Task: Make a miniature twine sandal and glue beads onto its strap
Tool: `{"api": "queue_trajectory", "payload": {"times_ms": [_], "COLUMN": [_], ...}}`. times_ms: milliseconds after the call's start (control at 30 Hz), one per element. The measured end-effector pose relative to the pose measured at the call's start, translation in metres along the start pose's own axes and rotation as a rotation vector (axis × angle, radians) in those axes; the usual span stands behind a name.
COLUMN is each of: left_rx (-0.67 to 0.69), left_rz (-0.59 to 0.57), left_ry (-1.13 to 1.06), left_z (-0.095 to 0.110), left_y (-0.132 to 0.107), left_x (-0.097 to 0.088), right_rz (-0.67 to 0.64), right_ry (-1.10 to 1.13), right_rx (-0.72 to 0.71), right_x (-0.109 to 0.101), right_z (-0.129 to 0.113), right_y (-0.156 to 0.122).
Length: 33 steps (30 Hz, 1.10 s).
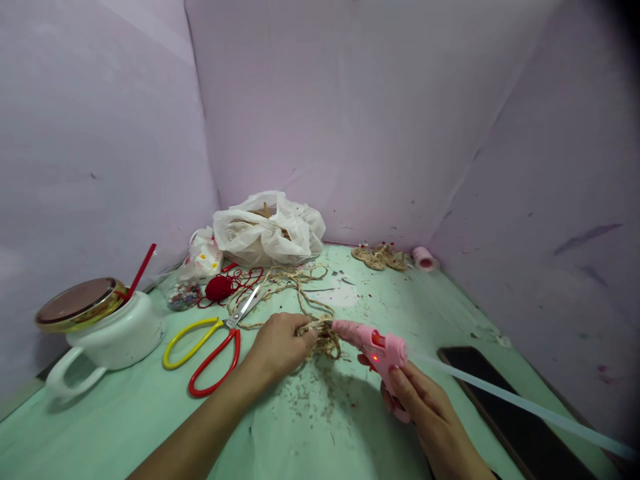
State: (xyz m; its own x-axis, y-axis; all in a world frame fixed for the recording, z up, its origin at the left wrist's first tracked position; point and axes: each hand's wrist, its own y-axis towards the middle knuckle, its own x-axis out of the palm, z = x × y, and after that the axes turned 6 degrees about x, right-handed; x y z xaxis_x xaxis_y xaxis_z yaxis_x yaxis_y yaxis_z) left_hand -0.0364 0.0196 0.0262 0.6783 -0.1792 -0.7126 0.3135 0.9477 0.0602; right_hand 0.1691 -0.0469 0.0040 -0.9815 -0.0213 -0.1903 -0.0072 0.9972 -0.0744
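In the middle of the table, my left hand (281, 345) is closed on a coiled piece of braided jute rope (327, 341). My right hand (425, 407) grips a pink hot glue gun (367, 341) by its handle, with a small red light lit on its side. The nozzle points left and meets the rope coil beside my left fingertips; whether it touches cannot be made out. A long translucent glue stick (520, 399) runs out of the gun's back to the right. From the coil, loose rope (305, 293) trails back across the table.
Scissors (231, 325) with yellow and red handles lie left of my left hand. Further left stands a white mug (117, 333) with a gold-rimmed lid. Red yarn (219, 288), a white plastic bag (270, 230), braided pieces (377, 257) and a pink spool (425, 259) lie behind. A phone (510, 407) lies right.
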Motion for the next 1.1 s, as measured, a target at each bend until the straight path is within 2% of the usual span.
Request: {"api": "queue_trajectory", "payload": {"times_ms": [267,567,1100], "left_rx": [0.010,-0.029,-0.018], "left_rz": [0.014,0.015,0.006], "left_ry": [0.014,0.001,-0.022], "left_z": [0.000,-0.001,-0.005], "left_y": [0.001,0.002,0.001], "left_x": [0.001,0.001,0.002], "right_rz": [0.050,-0.042,-0.034], "right_ry": [-0.050,0.019,-0.037], "right_rx": [-0.020,0.046,0.019], "right_x": [0.001,0.001,0.002], "right_z": [0.002,0.005,0.009], "right_y": [-0.002,-0.001,-0.001]}}
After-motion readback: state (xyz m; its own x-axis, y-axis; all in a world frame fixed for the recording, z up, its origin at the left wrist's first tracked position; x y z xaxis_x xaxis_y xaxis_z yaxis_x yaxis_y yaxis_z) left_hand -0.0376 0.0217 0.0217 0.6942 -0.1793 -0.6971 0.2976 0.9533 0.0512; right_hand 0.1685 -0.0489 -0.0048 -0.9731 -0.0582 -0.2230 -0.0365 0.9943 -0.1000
